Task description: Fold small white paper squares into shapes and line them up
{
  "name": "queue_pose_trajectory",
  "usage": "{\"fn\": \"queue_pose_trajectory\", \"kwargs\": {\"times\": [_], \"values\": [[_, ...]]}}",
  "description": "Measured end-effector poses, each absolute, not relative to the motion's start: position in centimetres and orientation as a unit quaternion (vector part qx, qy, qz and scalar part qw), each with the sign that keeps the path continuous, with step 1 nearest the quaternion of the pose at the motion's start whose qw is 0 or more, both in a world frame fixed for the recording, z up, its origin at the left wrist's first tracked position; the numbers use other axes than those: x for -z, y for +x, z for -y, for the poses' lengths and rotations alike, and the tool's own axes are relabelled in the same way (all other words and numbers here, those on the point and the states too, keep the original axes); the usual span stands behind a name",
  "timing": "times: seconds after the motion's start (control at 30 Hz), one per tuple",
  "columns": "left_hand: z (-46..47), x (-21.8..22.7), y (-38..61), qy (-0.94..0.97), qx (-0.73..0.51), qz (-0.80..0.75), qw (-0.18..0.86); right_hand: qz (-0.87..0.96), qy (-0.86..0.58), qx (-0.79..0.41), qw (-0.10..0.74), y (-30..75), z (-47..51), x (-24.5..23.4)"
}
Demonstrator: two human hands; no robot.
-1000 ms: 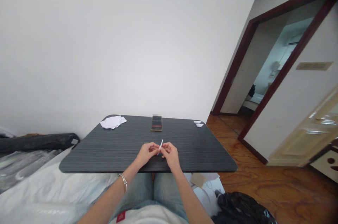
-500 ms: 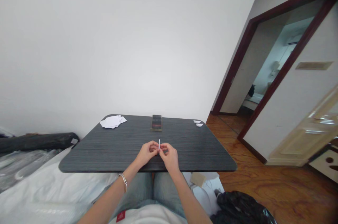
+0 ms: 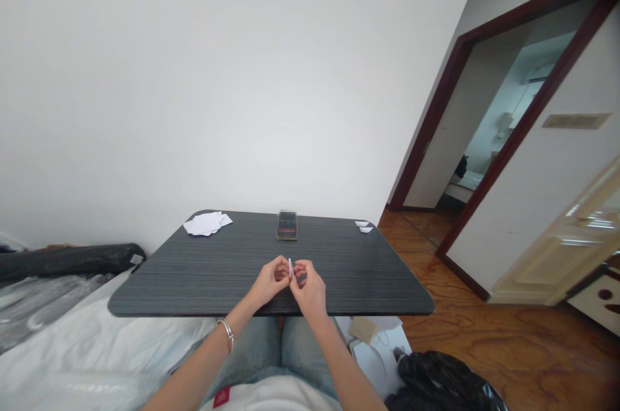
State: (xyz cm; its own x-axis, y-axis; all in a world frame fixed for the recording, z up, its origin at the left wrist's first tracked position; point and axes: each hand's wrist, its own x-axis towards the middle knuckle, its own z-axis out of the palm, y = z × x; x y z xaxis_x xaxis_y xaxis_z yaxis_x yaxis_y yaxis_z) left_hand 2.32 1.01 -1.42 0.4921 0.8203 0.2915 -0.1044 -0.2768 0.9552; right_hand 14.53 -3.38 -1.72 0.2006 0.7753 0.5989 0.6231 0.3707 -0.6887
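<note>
Between my fingertips, above the near half of the dark table point(image 3: 194, 282), a small folded piece of white paper point(image 3: 290, 267) stands on edge. My left hand point(image 3: 272, 280) pinches it from the left. On its other side my right hand point(image 3: 309, 286) has its thumb against the paper, with the index finger curled and a little apart from it. Fingers hide the paper's lower part. At the table's far left lies a pile of white paper sheets point(image 3: 206, 223). Two small folded white papers point(image 3: 365, 230) rest at the far right corner.
A phone-like dark device point(image 3: 287, 225) stands at the table's back middle, near the white wall point(image 3: 271, 88). Right of my legs are a white box point(image 3: 382, 359) and a black plastic bag point(image 3: 445, 379). White plastic-covered bedding point(image 3: 87, 346) lies to the left.
The held paper has tilted and shifted slightly left, showing more of its face. My right index finger has lifted away from it; my left hand has barely moved.
</note>
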Motion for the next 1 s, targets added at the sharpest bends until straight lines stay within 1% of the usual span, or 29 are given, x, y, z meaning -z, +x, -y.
{"fn": "queue_pose_trajectory", "kwargs": {"times": [0.23,0.47,0.73,0.9,1.0], "values": [[-1.08,1.57,2.45,0.685,-0.431,-0.267,0.523,0.625,-0.565,-0.085,0.532,14.57,3.46,1.56],[-1.12,1.46,2.46,0.689,-0.428,-0.274,0.517,0.618,-0.543,-0.119,0.555,14.59,3.17,1.75],[-1.46,1.72,2.31,0.685,-0.424,-0.299,0.511,0.625,-0.533,-0.131,0.555,14.52,2.98,1.79],[-1.37,1.93,2.36,0.697,-0.423,-0.317,0.484,0.618,-0.543,-0.135,0.552,14.46,3.01,1.67],[-1.4,2.07,2.45,0.689,-0.423,-0.322,0.492,0.617,-0.546,-0.135,0.551,14.57,2.92,1.74]]}}
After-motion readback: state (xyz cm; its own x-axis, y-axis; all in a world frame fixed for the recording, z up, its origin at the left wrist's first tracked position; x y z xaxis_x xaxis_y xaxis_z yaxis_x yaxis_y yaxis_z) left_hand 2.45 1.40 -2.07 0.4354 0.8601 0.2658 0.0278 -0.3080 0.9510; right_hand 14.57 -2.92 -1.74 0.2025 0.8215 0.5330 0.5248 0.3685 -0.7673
